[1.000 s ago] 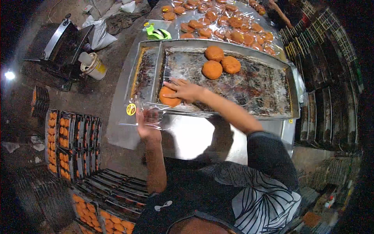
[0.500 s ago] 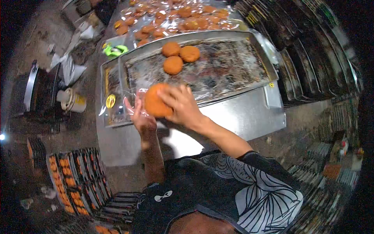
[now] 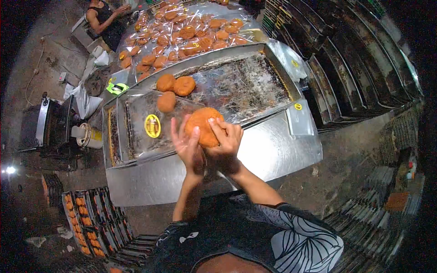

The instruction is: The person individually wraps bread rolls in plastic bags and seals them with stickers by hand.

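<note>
My right hand (image 3: 228,140) grips a round orange-brown bun (image 3: 204,125) over the front edge of the metal tray (image 3: 255,119); whether more buns are stacked beneath it is hidden. Beside it, on the left, is my left hand (image 3: 187,149), palm up with fingers spread, its thumb at the bun's edge. A clear plastic bag (image 3: 140,109) with a yellow oval label (image 3: 152,126) spreads over the tray's left part, close to my left fingertips. Three more buns, one of them a small-looking bun (image 3: 166,102), lie behind it in the tray.
Many bagged buns (image 3: 200,34) cover the far table. A bright green object (image 3: 117,88) sits at the tray's left corner. Flat plastic bags (image 3: 300,119) lie at the right. Dark trays (image 3: 355,86) are stacked at right. A co-worker (image 3: 107,22) is at far left.
The bun in my right hand has turned and shifted right in view. My left hand has moved from the plastic bag's side toward the bun, fingers spread. The bag now lies flatter over the tray.
</note>
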`<state>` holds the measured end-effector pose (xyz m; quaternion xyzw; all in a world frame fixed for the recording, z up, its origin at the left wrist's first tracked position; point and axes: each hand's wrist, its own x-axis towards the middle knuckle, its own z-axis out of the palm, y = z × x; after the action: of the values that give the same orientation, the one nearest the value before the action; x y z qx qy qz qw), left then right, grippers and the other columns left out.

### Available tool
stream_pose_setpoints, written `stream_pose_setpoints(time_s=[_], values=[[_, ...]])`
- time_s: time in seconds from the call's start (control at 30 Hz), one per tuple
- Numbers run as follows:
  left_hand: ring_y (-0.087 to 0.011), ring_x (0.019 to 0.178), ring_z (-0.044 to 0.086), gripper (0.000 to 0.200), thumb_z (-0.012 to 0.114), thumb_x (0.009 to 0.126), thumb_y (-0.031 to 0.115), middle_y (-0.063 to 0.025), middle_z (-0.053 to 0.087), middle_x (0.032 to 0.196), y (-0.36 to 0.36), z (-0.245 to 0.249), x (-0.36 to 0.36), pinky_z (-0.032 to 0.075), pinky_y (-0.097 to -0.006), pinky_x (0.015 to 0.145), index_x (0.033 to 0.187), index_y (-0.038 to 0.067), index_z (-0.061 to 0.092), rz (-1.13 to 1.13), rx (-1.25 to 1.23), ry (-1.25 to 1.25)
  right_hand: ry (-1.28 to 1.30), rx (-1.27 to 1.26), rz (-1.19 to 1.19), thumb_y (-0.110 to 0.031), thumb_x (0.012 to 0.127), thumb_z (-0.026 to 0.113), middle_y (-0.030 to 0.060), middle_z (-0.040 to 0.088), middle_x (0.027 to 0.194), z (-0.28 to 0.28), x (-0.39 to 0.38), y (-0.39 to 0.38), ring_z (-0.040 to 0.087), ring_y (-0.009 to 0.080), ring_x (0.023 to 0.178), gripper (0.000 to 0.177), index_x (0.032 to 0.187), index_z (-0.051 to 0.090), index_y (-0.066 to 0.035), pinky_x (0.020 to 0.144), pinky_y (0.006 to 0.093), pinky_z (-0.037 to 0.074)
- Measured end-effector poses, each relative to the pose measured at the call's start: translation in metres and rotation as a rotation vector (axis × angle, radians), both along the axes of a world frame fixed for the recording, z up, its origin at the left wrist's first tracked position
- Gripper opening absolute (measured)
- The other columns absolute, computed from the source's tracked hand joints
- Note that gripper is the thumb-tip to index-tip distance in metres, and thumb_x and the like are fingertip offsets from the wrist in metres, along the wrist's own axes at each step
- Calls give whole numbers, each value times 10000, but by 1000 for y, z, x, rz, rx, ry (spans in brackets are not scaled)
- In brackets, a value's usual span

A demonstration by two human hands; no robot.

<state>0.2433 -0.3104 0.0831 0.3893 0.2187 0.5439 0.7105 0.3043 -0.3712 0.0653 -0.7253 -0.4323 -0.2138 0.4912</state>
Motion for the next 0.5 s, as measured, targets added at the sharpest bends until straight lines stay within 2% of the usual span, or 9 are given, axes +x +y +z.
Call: stream_pose_setpoints(time_s=[0.07, 0.1, 0.13, 0.2, 0.23, 0.37, 0.4, 0.47, 0.5], values=[[-230, 995, 478, 581, 560, 769, 82, -182, 461, 1136, 3, 4, 15, 383, -361, 867, 1240, -1, 231, -32, -46, 144, 26, -84, 17, -283, 644, 597, 35, 518, 952, -14, 9, -7, 445, 205, 773, 461, 1071, 544, -118, 675, 337, 333], [-227, 1039, 457, 495, 502, 798, 220, -153, 497, 1106, 9, -10, 18, 363, -349, 890, 1213, 22, 317, -126, -110, 190, -12, -39, 107, -278, 665, 576, 26, 521, 957, -24, 14, -17, 446, 205, 782, 478, 1112, 508, -123, 686, 338, 331], [-227, 1039, 457, 495, 502, 798, 220, -153, 497, 1106, 3, -9, 21, 363, -349, 890, 1213, 22, 317, -115, -102, 199, -4, -29, 115, -278, 665, 576, 26, 521, 957, -29, 17, -20, 446, 205, 782, 478, 1112, 508, -123, 686, 338, 331], [-231, 1034, 457, 494, 493, 795, 304, -141, 491, 1107, -23, -2, 28, 351, -362, 893, 1180, 20, 366, -149, -83, 262, -47, 28, 2, -284, 681, 567, 34, 520, 971, -34, 24, -25, 448, 211, 797, 496, 1143, 478, -126, 704, 339, 327], [-232, 1020, 464, 527, 499, 781, 345, -124, 483, 1108, -35, 10, 34, 338, -368, 900, 1171, 15, 369, -168, -245, 251, -30, 20, 26, -356, 610, 655, 73, 514, 897, -26, 33, -24, 448, 226, 747, 555, 1069, 513, -79, 652, 345, 321], [-275, 1062, 437, 516, 497, 792, 288, -128, 440, 1164, -26, 5, 42, 329, -376, 925, 1197, 15, 330, -335, -460, 73, 90, 25, 100, -316, 585, 666, 110, 539, 901, -12, 40, -22, 482, 257, 777, 531, 1026, 554, -42, 698, 341, 373], [-275, 1062, 437, 516, 497, 792, 288, -128, 440, 1164, -23, 5, 39, 329, -376, 925, 1197, 15, 330, -347, -446, 76, 87, 39, 88, -316, 585, 666, 110, 539, 901, -14, 37, -29, 482, 257, 777, 531, 1026, 554, -42, 698, 341, 373], [-275, 1092, 410, 517, 500, 773, 249, -153, 425, 1172, -22, -3, 35, 330, -380, 926, 1200, 21, 319, -378, -248, -54, 83, -68, 165, -208, 627, 593, 110, 528, 1005, -11, 32, -42, 489, 243, 797, 487, 1087, 520, -68, 700, 313, 401], [-283, 1039, 446, 557, 519, 734, 277, -154, 442, 1137, -27, -8, 37, 331, -389, 924, 1187, 9, 338, -381, -220, -49, 100, -25, 178, -261, 578, 677, 165, 562, 947, -10, 34, -38, 544, 275, 784, 532, 1028, 542, -12, 678, 330, 442]])
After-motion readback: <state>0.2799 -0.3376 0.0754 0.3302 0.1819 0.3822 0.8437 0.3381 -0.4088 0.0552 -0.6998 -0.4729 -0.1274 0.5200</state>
